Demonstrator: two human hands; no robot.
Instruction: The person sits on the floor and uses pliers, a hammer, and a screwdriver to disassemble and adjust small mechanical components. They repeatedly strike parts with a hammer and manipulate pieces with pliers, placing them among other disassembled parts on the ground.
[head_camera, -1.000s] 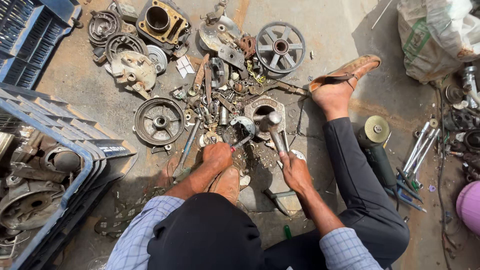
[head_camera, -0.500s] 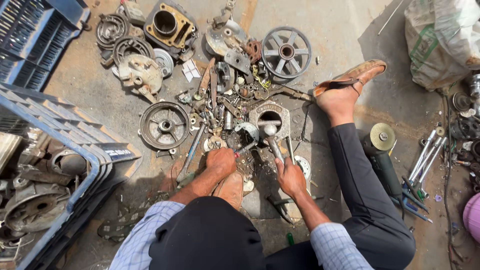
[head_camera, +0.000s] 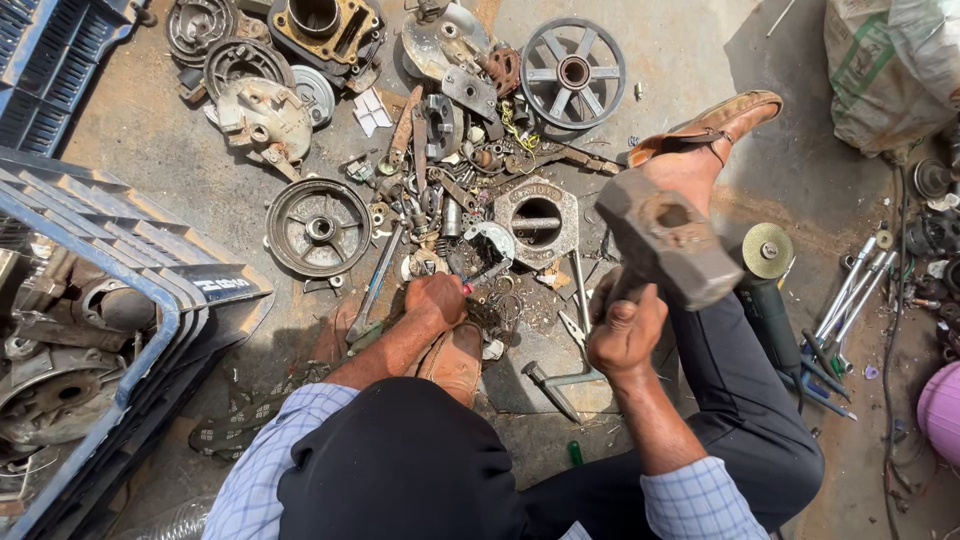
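I look down on a dusty concrete floor (head_camera: 200, 190) strewn with greasy scrap metal. My right hand (head_camera: 625, 335) is clenched around a handle and lifts a heavy hammer (head_camera: 668, 240) head-high above the pile, the block raised clear of everything so it has room to swing. My left hand (head_camera: 435, 302) is closed round a small tool with a red grip (head_camera: 478, 280), pressing it down at the edge of the heap, apparently to pin the piece under it; what exactly lies beneath I cannot tell. Just beyond sits a ring-shaped metal housing (head_camera: 537, 220) with a bar across its opening, and beside it a brake drum (head_camera: 318, 228) lies flat. Further off rests a spoked wheel (head_camera: 573, 72). My sandalled foot (head_camera: 712, 130) is braced beside the heap. To the left, a blue plastic crate (head_camera: 130, 300) holds rusty engine parts, heaped loosely. Wrenches (head_camera: 850, 295) lie near my right knee.
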